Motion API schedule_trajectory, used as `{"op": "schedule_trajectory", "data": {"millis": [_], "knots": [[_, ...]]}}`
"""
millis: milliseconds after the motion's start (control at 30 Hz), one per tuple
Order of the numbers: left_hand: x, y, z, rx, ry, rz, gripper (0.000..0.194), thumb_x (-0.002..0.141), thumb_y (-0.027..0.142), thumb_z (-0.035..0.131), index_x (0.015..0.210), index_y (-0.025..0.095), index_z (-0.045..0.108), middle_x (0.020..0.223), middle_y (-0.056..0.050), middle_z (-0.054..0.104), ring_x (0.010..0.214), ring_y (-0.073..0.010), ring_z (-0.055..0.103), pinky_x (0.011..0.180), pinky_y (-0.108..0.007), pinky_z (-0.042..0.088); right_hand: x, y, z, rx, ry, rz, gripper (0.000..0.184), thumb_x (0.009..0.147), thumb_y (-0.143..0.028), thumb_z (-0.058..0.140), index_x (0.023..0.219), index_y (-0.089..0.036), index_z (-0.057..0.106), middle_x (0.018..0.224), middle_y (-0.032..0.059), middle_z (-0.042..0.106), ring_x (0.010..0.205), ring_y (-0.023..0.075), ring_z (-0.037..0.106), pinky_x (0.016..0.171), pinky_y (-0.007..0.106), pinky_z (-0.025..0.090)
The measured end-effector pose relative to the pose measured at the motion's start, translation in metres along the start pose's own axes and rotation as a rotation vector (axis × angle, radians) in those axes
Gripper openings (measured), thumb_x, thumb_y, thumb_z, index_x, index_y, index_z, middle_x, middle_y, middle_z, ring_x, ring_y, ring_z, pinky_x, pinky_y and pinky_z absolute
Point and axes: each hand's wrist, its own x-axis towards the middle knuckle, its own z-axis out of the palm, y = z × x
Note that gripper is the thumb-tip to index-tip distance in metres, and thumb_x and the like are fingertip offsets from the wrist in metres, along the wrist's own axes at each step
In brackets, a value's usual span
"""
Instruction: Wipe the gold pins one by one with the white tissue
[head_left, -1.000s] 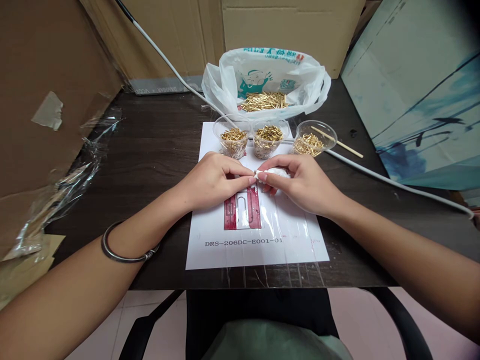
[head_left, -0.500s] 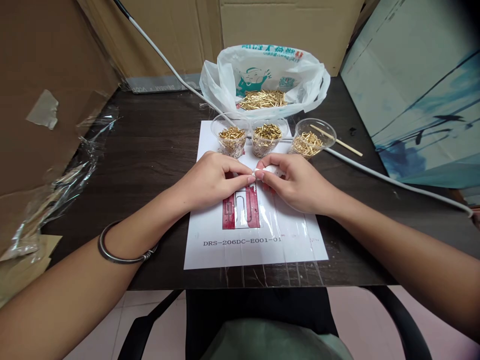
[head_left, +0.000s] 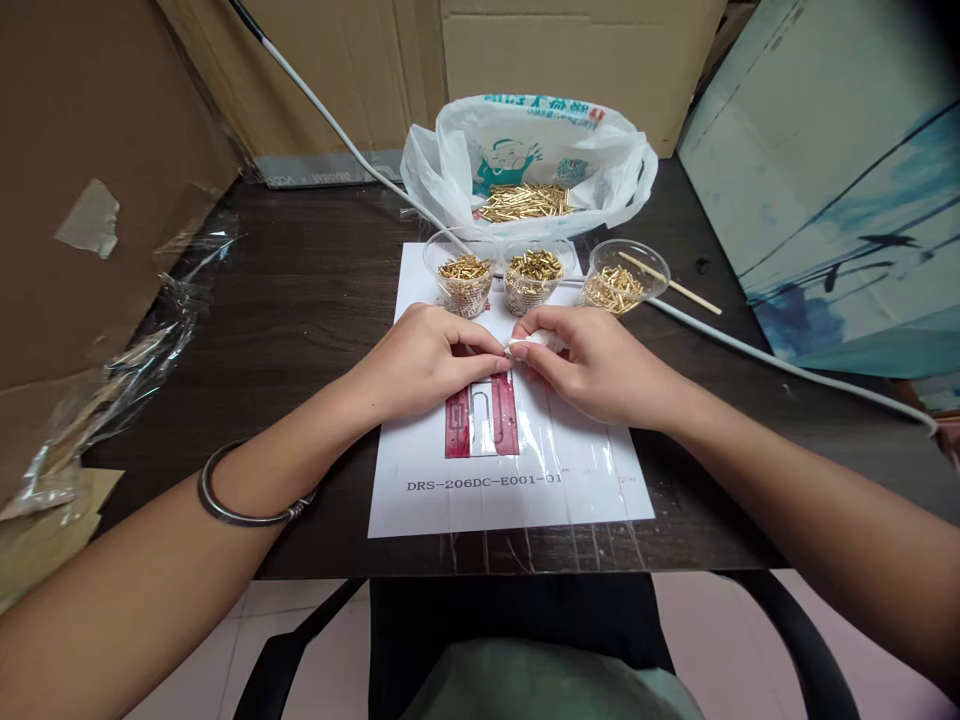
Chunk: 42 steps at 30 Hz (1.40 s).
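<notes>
In the head view, our right hand (head_left: 600,372) pinches a white wad (head_left: 546,341), lying roughly sideways above the sheet (head_left: 409,455), its tip at our left hand (head_left: 431,362), whose finger and thumb nearly meet; we cannot tell if they grip it.

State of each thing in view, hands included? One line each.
Left hand, fingers pinched; anything held too small to tell
Right hand, fingers closed on white wad
White wad, partly hidden
Bag, open, gold pins inside
Left cup, uncovered, holds pins
Middle cup, uncovered, holds pins
Right cup, uncovered, holds pins
Paper, flat
Bracelet, worn
</notes>
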Motion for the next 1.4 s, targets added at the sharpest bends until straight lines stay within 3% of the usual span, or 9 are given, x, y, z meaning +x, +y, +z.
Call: {"op": "schedule_trajectory", "data": {"millis": [467, 733, 900, 1133, 1400], "knots": [[0.0, 0.003, 0.0, 0.034, -0.027, -0.001, 0.021, 0.088, 0.028, 0.061, 0.091, 0.019, 0.079, 0.086, -0.003, 0.077, 0.071, -0.0125, 0.066, 0.064, -0.023, 0.045, 0.006, 0.002, -0.008, -0.131, -0.003, -0.142, 0.015, 0.087, -0.025, 0.057, 0.085, -0.017, 0.069, 0.078, 0.0038, 0.068, 0.067, 0.0138, 0.053, 0.063, 0.029, 0.034], [0.001, -0.001, 0.0, 0.029, -0.035, 0.025, 0.022, 0.088, 0.03, 0.061, 0.092, 0.018, 0.079, 0.084, -0.004, 0.076, 0.069, -0.0129, 0.064, 0.062, -0.023, 0.044, 0.012, 0.0, -0.013, -0.2, -0.048, -0.149, 0.014, 0.083, -0.023, 0.057, 0.082, -0.017, 0.07, 0.069, 0.0019, 0.064, 0.06, 0.0123, 0.048, 0.059, 0.029, 0.031], [0.002, -0.002, 0.001, 0.036, -0.036, 0.049, 0.022, 0.088, 0.03, 0.061, 0.09, 0.018, 0.079, 0.081, -0.003, 0.076, 0.068, -0.012, 0.063, 0.062, -0.023, 0.043, 0.01, 0.0, -0.011, -0.235, -0.049, -0.183, 0.015, 0.084, -0.022, 0.055, 0.081, -0.015, 0.068, 0.073, 0.0039, 0.066, 0.065, 0.014, 0.052, 0.061, 0.029, 0.032], [0.001, 0.001, 0.0, 0.041, -0.025, -0.005, 0.021, 0.085, 0.028, 0.061, 0.087, 0.018, 0.079, 0.075, -0.002, 0.074, 0.063, -0.0115, 0.06, 0.057, -0.022, 0.041, 0.008, 0.001, -0.007, -0.198, -0.046, -0.18, 0.015, 0.086, -0.022, 0.054, 0.083, -0.017, 0.068, 0.083, 0.0059, 0.069, 0.071, 0.0157, 0.057, 0.065, 0.029, 0.036], [0.003, 0.002, -0.002, 0.04, -0.011, -0.056, 0.02, 0.081, 0.023, 0.058, 0.086, 0.016, 0.077, 0.065, -0.001, 0.069, 0.056, -0.0097, 0.055, 0.055, -0.022, 0.039, 0.007, 0.0, -0.004, -0.181, -0.025, -0.182, 0.017, 0.087, -0.022, 0.055, 0.086, -0.016, 0.07, 0.079, 0.0049, 0.069, 0.069, 0.0141, 0.056, 0.065, 0.028, 0.037]]}}
